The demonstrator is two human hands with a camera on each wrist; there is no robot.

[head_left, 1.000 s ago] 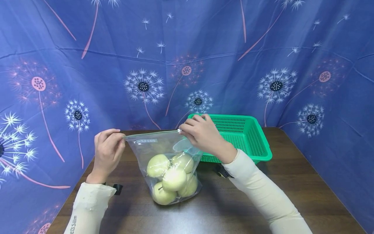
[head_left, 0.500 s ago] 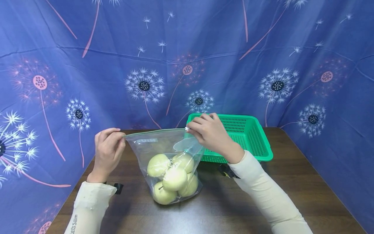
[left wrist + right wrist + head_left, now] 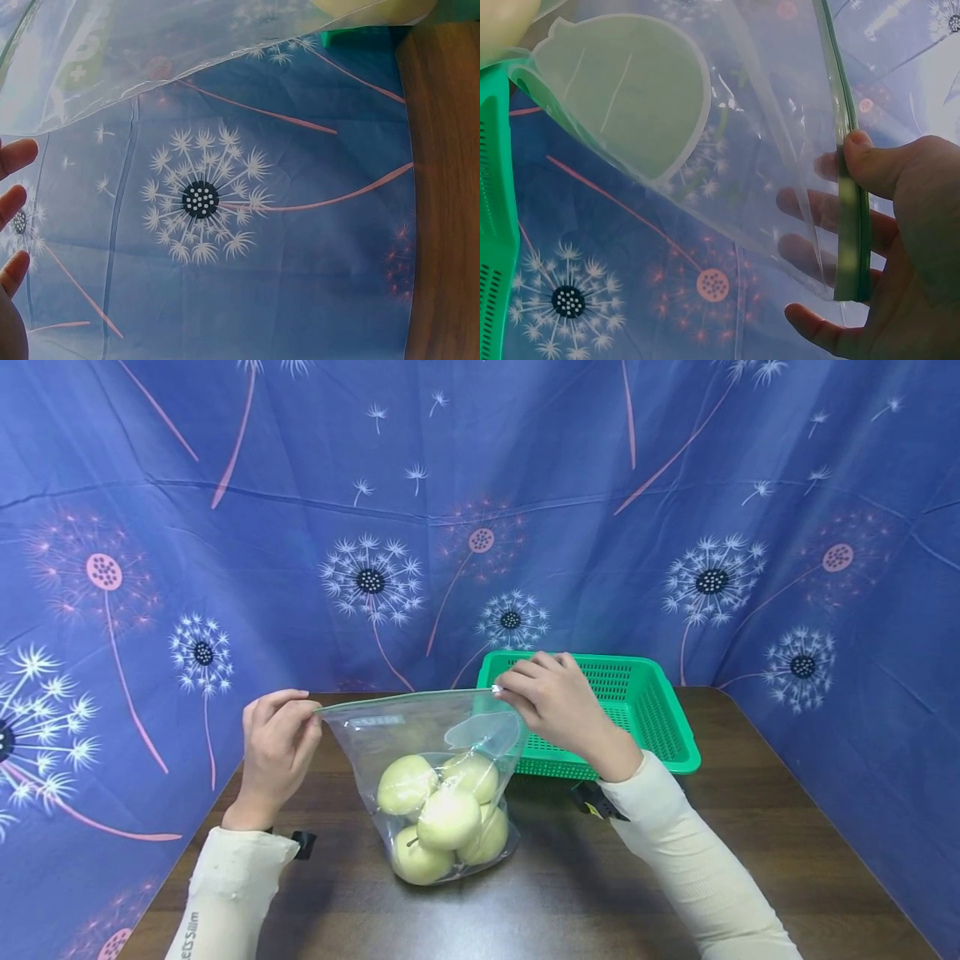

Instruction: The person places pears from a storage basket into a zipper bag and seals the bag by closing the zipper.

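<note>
A clear zip bag (image 3: 408,722) stands on the table with several pale yellow-green round fruits (image 3: 448,818) inside, one showing a short dark stem. My left hand (image 3: 273,747) pinches the bag's upper left corner. At the other end of its green zip strip (image 3: 847,210), my right hand (image 3: 551,702) pinches the strip by a small white slider (image 3: 497,689). The zip line stretches taut between both hands. In the right wrist view, thumb and fingers sit on opposite sides of the strip. Only some fingertips (image 3: 19,157) of the left hand appear in its wrist view.
A green plastic basket (image 3: 660,727) with slotted walls stands behind and right of the bag, partly covered by the right hand. The brown wooden table (image 3: 720,860) meets a blue dandelion-print curtain (image 3: 585,543) at the back and sides.
My right hand has slid rightward along the bag's top edge with the white slider, to near its right end. My left hand and the fruits have stayed almost still.
</note>
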